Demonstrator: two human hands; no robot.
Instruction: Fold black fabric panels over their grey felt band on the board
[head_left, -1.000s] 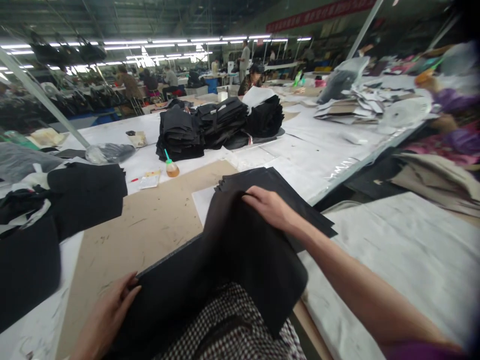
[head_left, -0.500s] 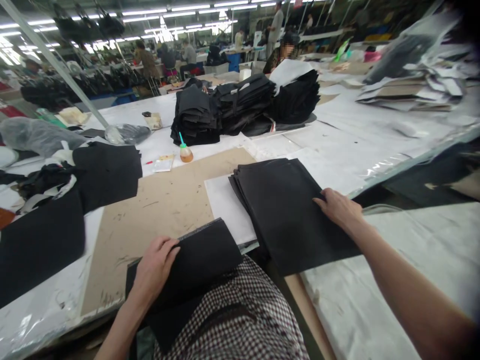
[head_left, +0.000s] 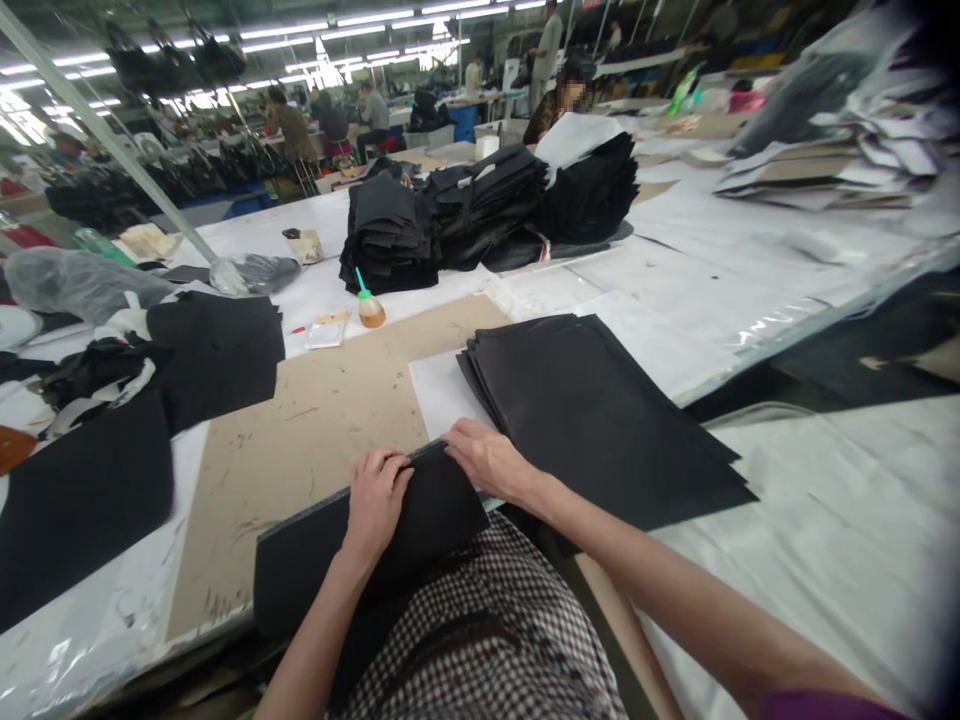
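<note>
Both hands [head_left: 431, 475] grip black panel [head_left: 322, 545] — bottle [head_left: 371, 310] beyond.

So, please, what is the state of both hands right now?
Left hand: closed on the upper edge of the flat black material.
Right hand: closed on the same edge, further right.

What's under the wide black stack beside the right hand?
White paper shows at the left edge of the stack; what lies beneath its middle is covered.
</note>
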